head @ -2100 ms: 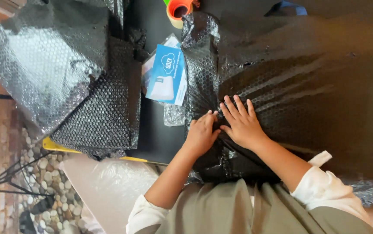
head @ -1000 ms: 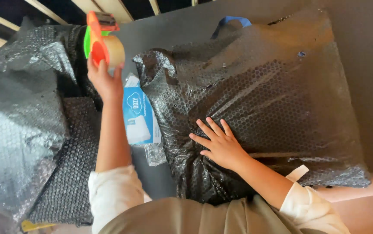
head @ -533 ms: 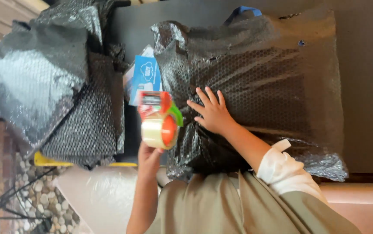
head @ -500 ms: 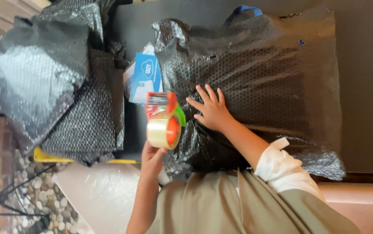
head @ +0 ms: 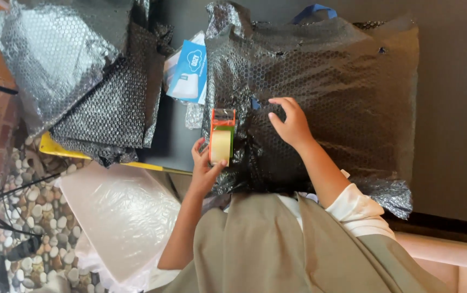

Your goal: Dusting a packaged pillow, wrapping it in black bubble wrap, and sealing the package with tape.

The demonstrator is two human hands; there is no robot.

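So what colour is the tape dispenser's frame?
Orange-red with a green part, on the tape dispenser in the left hand; head view.

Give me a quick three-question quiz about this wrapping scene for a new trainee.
1. True or false: the left hand holds an orange tape dispenser.
2. What does the right hand rest on?
A. the blue-and-white packet
B. the black bubble-wrapped bundle
C. the pebble floor
3. Fill in: the loose bubble wrap sheets lie to the bundle's ____.

Key: 1 true; 2 B; 3 left.
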